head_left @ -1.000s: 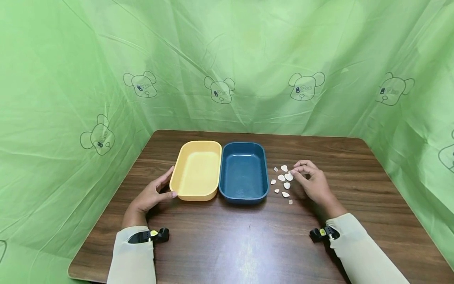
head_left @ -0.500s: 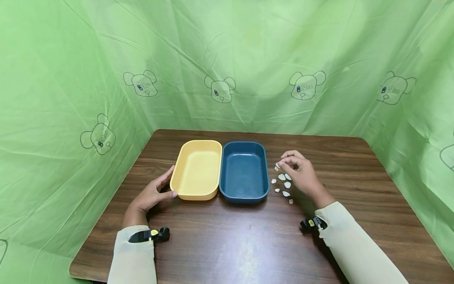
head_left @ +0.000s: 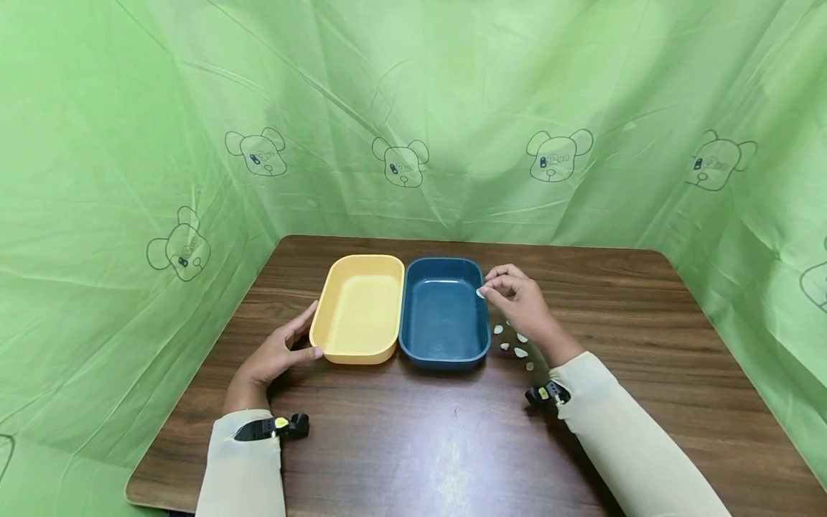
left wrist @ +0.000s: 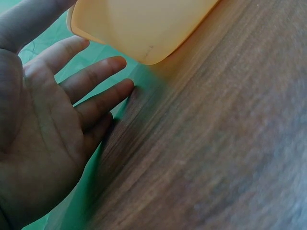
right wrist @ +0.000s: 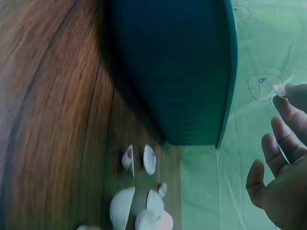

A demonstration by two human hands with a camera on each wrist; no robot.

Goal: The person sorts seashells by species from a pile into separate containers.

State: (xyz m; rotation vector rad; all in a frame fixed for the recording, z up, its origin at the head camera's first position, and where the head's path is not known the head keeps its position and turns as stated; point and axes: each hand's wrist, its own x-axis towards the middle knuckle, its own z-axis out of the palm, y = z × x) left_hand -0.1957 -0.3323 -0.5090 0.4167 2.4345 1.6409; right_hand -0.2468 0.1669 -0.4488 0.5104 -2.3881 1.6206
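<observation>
- Green cloth [head_left: 452,86] behind brown tabletop [head_left: 381,431].
- Right grip [head_left: 526,309] pinching shell [head_left: 480,293], just brought from loose shells [head_left: 520,352] to blue box's [head_left: 446,323] right rim; carrying seems underway.
- Left grip [head_left: 274,355] spread, touching yellow box [head_left: 360,309].

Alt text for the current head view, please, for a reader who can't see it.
A right hand pinches a small white piece by the right edge of a blue tray; more pale pieces lie on the wooden table beside that tray. A left hand touches a yellow tray, next to the blue one.
</observation>
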